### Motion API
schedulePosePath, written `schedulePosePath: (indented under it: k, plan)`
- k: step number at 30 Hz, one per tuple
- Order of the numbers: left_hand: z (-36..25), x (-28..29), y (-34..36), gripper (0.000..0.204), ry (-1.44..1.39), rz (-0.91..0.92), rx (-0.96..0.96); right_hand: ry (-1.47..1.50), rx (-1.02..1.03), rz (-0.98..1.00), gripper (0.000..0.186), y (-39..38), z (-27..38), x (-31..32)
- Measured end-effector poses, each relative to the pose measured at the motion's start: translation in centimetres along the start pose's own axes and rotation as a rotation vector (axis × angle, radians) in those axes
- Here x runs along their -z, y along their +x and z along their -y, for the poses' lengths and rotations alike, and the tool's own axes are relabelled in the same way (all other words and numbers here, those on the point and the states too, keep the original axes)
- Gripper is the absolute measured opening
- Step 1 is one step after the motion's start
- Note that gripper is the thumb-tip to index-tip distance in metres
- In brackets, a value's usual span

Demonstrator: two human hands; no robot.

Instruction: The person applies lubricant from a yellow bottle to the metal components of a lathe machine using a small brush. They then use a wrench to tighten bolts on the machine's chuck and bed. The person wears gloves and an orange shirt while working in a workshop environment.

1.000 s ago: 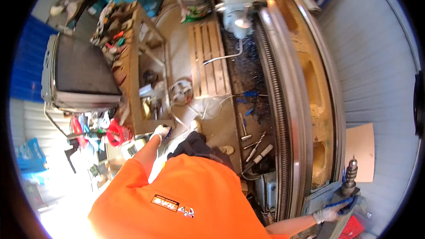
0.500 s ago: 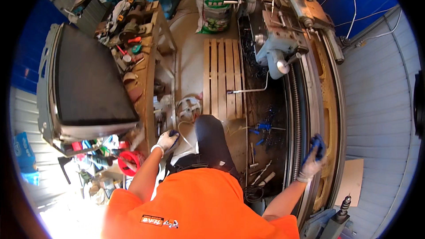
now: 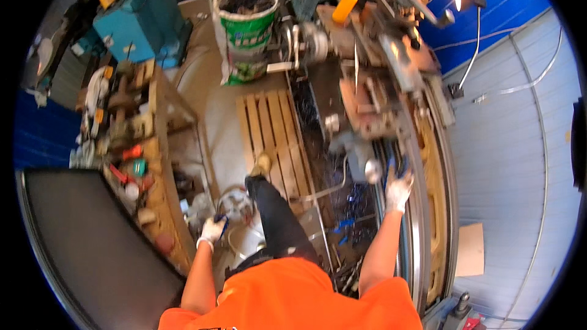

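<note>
My left hand (image 3: 214, 229), in a white glove with blue finger coating, hangs beside the workbench's lower side. Its fingers are curled away and smeared, so whether it holds anything is hidden. My right hand (image 3: 398, 192), gloved the same way, is stretched out over the lathe bed (image 3: 419, 226). Its blue fingers are apart, with nothing seen between them; contact with the rail cannot be told. Just left of that hand is the round end of the lathe's carriage (image 3: 372, 171). A bent handle lever (image 3: 330, 192) sticks out from the carriage towards my leg.
A slatted wooden pallet (image 3: 275, 128) lies ahead, my shoe at its near edge. Beyond stands a green-and-white sack (image 3: 247, 36) of dark shavings. On the left are a cluttered wooden bench (image 3: 162, 208) and a dark panel (image 3: 85, 238). Blue swarf (image 3: 354, 208) litters the lathe tray.
I have stepped forward, so the carriage, pallet and sack appear nearer. My right hand has moved forward along the bed to beside the carriage. My left hand still hangs low.
</note>
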State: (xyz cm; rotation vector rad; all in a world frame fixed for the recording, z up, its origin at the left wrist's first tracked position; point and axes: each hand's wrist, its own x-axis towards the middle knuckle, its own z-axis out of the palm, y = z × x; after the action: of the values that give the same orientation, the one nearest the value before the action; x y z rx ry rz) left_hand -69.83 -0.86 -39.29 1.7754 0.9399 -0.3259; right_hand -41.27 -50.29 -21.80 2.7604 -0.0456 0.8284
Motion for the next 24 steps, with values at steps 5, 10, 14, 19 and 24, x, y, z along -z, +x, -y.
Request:
schedulePosePath:
  k: [5,10,14,19,24]
  plan:
    - [-12.4,5.6,9.2,0.046,0.291,0.037,-0.068,0.324,-0.429,0.319,0.066,2.1,4.0,2.7]
    - [-24.3,10.9,19.5,0.032,-0.095,0.083,-0.275,0.529,-0.747,0.328,0.048,0.8,3.9,4.3]
    - [-31.5,13.0,24.3,0.023,-0.361,0.187,-0.237,0.301,-0.823,0.025,0.038,-1.1,4.0,2.2]
    - [-32.6,14.6,30.7,0.027,-0.005,0.19,-0.232,1.702,-1.439,0.011,0.046,-2.0,3.2,2.4]
    - [-32.1,18.6,37.6,0.027,0.194,0.336,0.028,2.044,-1.581,-0.265,0.044,-0.2,6.0,4.3]
